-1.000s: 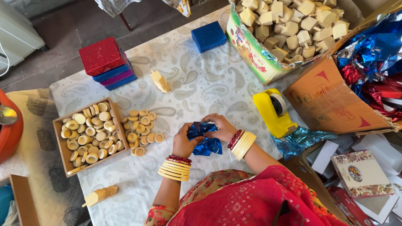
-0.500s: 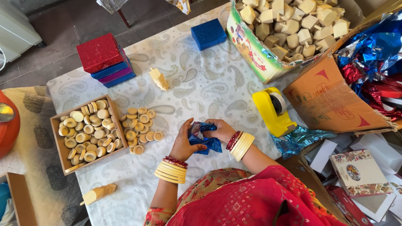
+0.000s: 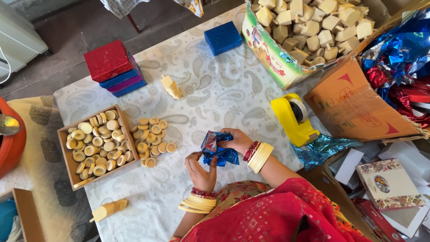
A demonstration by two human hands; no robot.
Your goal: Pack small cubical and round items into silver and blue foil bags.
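Folding blue foil (image 3: 218, 150) (crinkled, shiny) low over the table (image 3: 215, 89); left hand (image 3: 200, 168) pinches its near edge, right hand (image 3: 237, 140) grips the far side. Tight creases and taut corners would serve best.

The person wears a bright red garment (image 3: 286, 215) with a small printed pattern of pale dots and diamond shapes, draped over the lap and shoulder, and beneath it a patterned cloth in mustard and orange tones. Both forearms are bare. On the left wrist (image 3: 197, 202) sits a stack of cream-yellow bangles with a thin red beaded one nearest the hand. The right wrist (image 3: 257, 154) carries a like stack of cream-yellow bangles edged by red ones.
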